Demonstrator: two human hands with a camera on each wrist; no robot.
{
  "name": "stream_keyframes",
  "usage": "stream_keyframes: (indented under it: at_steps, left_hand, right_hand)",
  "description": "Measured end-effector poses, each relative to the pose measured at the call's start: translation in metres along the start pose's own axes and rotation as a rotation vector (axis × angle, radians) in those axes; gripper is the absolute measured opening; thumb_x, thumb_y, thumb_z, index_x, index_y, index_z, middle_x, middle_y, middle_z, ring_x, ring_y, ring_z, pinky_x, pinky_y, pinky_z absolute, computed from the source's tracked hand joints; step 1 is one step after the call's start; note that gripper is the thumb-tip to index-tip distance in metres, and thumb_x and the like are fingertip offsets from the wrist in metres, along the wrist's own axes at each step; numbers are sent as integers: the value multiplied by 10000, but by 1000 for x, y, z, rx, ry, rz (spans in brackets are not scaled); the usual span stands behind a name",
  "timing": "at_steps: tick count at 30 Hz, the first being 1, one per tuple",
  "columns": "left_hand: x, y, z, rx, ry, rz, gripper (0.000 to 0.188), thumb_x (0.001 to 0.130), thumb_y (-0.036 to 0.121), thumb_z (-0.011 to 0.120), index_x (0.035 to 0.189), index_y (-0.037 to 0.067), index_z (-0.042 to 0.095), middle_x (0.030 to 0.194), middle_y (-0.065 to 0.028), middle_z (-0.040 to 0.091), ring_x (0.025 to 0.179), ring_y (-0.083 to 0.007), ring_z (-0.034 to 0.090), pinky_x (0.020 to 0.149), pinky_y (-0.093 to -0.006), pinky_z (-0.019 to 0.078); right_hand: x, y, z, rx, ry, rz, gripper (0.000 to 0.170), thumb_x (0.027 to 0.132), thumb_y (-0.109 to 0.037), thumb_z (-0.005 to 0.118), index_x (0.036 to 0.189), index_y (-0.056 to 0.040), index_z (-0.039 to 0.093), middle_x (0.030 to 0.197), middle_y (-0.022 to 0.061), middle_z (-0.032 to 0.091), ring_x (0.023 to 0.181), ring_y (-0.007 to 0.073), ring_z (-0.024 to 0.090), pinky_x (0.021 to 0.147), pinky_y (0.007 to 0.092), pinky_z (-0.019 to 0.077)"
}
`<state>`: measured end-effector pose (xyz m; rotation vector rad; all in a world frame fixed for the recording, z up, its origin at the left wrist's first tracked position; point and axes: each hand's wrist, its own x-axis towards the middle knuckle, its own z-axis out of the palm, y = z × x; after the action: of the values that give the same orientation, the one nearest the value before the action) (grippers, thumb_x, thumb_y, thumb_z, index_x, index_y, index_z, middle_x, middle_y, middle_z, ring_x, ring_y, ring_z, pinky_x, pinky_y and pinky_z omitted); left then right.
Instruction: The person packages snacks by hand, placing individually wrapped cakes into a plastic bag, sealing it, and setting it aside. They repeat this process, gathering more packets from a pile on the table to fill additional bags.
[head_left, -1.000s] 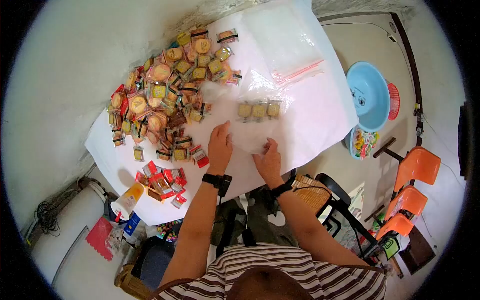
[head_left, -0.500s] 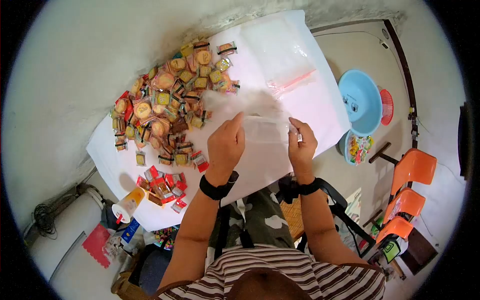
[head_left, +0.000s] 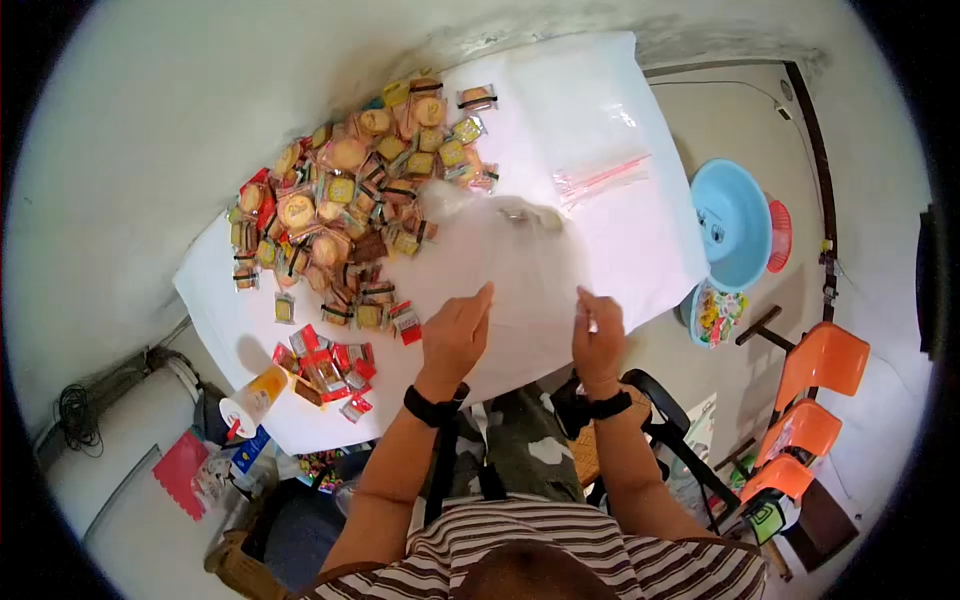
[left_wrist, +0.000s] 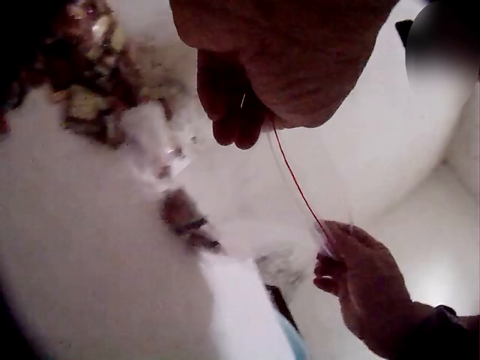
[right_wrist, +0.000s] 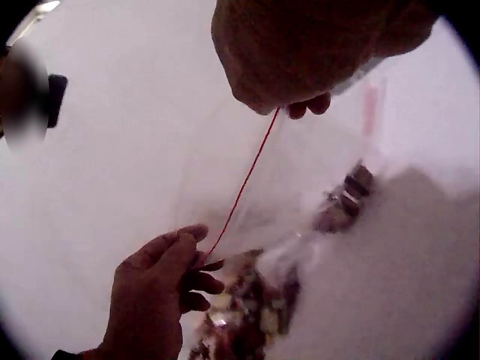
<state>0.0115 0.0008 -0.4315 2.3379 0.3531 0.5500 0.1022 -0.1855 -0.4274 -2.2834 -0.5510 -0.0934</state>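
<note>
Between the two hands a clear plastic bag (head_left: 530, 265) is stretched, its red edge line (left_wrist: 298, 187) running taut from one hand to the other. The left hand (head_left: 453, 342) pinches one end of that edge; the right hand (head_left: 598, 345) pinches the other. Small wrapped pieces (right_wrist: 349, 199) show at the bag's far part, blurred in the head view. The large pile of wrapped biscuits (head_left: 330, 205) lies left of and beyond the left hand. Most of the left hand's fingers (right_wrist: 199, 281) are bent in the right wrist view.
Red-wrapped packets (head_left: 325, 370) and a cup with a yellow-orange side (head_left: 255, 400) stand near the table's left edge. More flat clear bags (head_left: 580, 125) with red strips lie at the far right of the white table (head_left: 650, 240). Blue basins (head_left: 732, 225) and orange chairs (head_left: 822, 370) are beyond.
Both hands rose from the tabletop with the bag's edge, then moved slightly back toward the body. The biscuits that lay in a row under the clear plastic now appear blurred and bunched.
</note>
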Motion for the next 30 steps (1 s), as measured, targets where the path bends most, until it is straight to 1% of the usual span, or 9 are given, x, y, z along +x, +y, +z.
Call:
stream_keyframes:
  at_steps: [5,8,12,16,18,21,23,25,30]
  left_hand:
    - [-72,-41,19,53,-180,-154,279,747,33,632,1023,71,634,763,-71,601,677,-230,586,553,-338,480]
    - [-92,-54,17,44,-274,-228,280,775,34,606,1051,73,630,830,-99,627,743,-261,606,611,-353,502]
    - [-90,-65,22,34,-169,-159,278,758,46,616,1032,86,627,833,-68,609,741,-236,587,604,-346,491]
    - [-83,-70,27,25,-159,-241,277,757,47,604,1032,77,617,876,-71,609,781,-252,583,641,-353,493]
    - [-78,-60,18,19,-143,-267,273,755,46,600,1027,76,617,884,-69,608,793,-258,581,649,-356,493]
    - [-75,-53,0,-108,-190,-364,311,762,43,588,1072,61,594,935,-96,598,876,-287,562,739,-379,481]
    - [-82,-71,-12,140,-40,-269,380,767,59,595,1145,51,553,1009,-138,572,963,-316,529,834,-405,446]
    - [-90,-92,-25,386,72,-389,455,762,79,614,1200,33,498,1128,-183,499,1057,-357,465,895,-432,407]
    - [-93,-114,-45,442,-94,-486,492,745,78,634,1209,30,476,1232,-195,405,1112,-393,405,899,-444,409]
  right_hand:
    - [-57,23,34,-103,-299,-67,270,705,34,592,964,-36,623,843,134,549,772,311,530,671,393,432]
    - [-68,18,45,-121,-351,-86,210,728,-99,639,933,-92,593,889,90,511,836,286,504,747,419,387]
    - [-77,22,55,-144,-453,-106,222,700,-42,653,916,-81,617,912,105,532,835,308,514,763,411,400]
    - [-67,15,58,-154,-499,-162,187,716,-55,649,897,-75,610,887,97,545,835,295,520,768,395,394]
    - [-53,0,57,-128,-352,-195,190,707,-68,652,885,-91,588,891,86,527,821,263,513,741,400,383]
    - [-45,-2,59,-53,-498,-244,182,710,-55,650,878,-87,588,855,75,541,794,253,524,726,383,384]
    - [-41,-9,60,-49,-479,-244,178,716,-51,646,880,-88,589,811,63,546,774,245,532,715,369,385]
    - [-41,-10,61,-45,-470,-239,175,719,-49,646,881,-84,588,805,63,544,778,243,534,719,363,388]
    - [-38,-19,59,16,-455,-154,155,732,-38,636,873,-74,585,798,72,558,761,251,544,712,366,402]
